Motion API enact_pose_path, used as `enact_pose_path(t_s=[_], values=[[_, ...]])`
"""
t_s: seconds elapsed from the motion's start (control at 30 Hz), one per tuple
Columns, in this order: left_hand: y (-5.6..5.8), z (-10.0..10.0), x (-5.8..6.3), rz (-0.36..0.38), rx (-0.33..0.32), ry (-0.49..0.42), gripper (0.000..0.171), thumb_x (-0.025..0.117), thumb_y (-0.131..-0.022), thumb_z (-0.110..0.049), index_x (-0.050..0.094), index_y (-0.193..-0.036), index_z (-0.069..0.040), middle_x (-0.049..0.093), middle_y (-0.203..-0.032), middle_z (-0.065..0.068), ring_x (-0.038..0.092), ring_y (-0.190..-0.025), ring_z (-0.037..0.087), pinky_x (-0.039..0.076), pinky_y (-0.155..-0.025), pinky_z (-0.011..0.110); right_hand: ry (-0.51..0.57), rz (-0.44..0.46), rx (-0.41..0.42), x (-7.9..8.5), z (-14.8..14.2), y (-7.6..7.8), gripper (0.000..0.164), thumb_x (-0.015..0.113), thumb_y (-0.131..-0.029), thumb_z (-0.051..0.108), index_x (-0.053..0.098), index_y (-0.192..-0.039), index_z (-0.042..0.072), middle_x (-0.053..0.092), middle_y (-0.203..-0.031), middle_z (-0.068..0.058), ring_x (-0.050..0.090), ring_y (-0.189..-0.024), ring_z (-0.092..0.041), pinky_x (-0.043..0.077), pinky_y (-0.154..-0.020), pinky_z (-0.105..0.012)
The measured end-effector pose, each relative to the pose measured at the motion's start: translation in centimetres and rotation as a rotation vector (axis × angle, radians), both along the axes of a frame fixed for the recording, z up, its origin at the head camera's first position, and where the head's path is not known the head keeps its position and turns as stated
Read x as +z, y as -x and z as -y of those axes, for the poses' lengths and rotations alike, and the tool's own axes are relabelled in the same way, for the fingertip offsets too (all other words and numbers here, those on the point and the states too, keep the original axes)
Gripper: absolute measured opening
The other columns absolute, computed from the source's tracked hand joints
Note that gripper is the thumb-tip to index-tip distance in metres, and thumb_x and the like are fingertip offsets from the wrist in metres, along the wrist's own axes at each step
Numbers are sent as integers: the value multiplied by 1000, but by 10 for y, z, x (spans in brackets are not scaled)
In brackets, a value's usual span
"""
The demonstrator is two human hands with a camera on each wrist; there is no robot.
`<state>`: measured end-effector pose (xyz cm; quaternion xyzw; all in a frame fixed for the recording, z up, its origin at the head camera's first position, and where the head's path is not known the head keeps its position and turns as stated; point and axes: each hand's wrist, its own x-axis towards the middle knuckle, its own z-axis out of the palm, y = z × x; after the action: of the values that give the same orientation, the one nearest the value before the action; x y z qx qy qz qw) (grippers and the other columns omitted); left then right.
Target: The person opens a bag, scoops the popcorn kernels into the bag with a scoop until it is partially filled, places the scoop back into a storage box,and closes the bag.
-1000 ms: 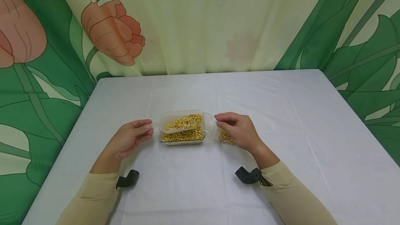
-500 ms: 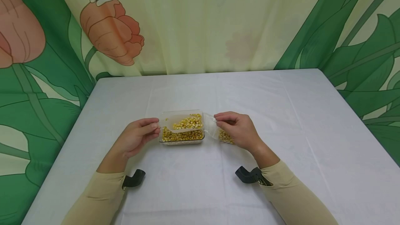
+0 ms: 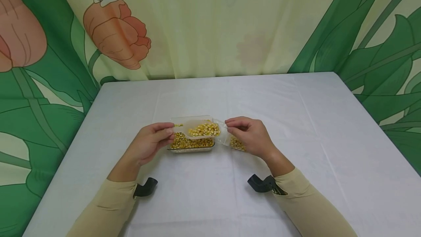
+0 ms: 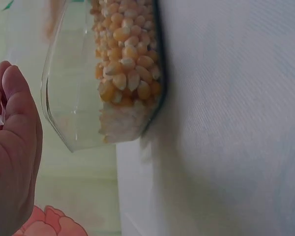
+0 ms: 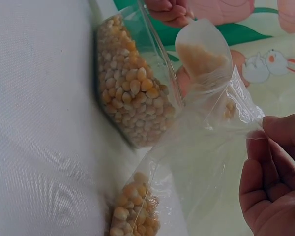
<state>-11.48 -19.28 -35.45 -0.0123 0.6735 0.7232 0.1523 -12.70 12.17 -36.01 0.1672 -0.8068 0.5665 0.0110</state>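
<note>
We see a translucent scoop [image 5: 204, 54] held level over a clear glass container [image 3: 192, 150], its long axis running from left to right, roughly along the container's longer side. Its handle lies to the left and its bowl points right, toward the mouth of a clear plastic bag [image 3: 224, 137] — in the right wrist view the tip lies at the film, though we cannot tell whether it is inside. The bowl carries yellow corn kernels [image 3: 205, 130].

Our left hand [image 3: 149, 142] has its grip clamped on the end of the handle, fingers and thumb together. Our right hand [image 3: 251, 137] pinches the bag's upper edge between thumb and fingers, so we call that grip clamped too. More kernels fill the bottom of the bag, which sits on the counter [image 3: 197, 200] just beside the container's right end.

The container is well filled with kernels, yellow above and paler below. We wear beige sleeves [image 3: 108, 202] with a black device [image 3: 147, 187] at each wrist, and a flowered curtain [image 3: 204, 28] hangs behind the counter.
</note>
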Motion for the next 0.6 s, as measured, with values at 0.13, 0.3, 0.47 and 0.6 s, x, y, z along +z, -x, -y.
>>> enact_pose_path(t_s=[0.13,0.3,0.47,0.6], values=[[-1,-6,4,-15,-2,35,37,52,-102,2,43,-133,21,66,-100,11,67,-88,11,56,-83,23,1,-4,3,0,0,0,12,71,-91,1,76,-100,-5,72,-112,-12,67,-105,-24,55,-83,-22],[-1,-13,8,-24,3,79,36,54,-102,1,46,-132,19,65,-102,12,67,-90,13,56,-83,23,-3,-4,5,1,1,0,11,71,-91,1,76,-100,-3,71,-112,-12,67,-105,-25,55,-84,-23],[-2,-19,13,-31,4,105,35,55,-102,0,49,-131,17,65,-103,11,68,-90,12,56,-83,23,-12,-2,5,1,1,-1,10,70,-92,1,77,-100,-2,71,-112,-12,67,-106,-25,55,-85,-23],[-4,-23,16,-43,0,128,34,58,-101,-1,52,-130,16,66,-106,16,68,-91,13,56,-85,25,-11,-1,6,2,1,-1,10,70,-92,1,77,-100,-2,71,-113,-12,67,-106,-25,55,-85,-23]])
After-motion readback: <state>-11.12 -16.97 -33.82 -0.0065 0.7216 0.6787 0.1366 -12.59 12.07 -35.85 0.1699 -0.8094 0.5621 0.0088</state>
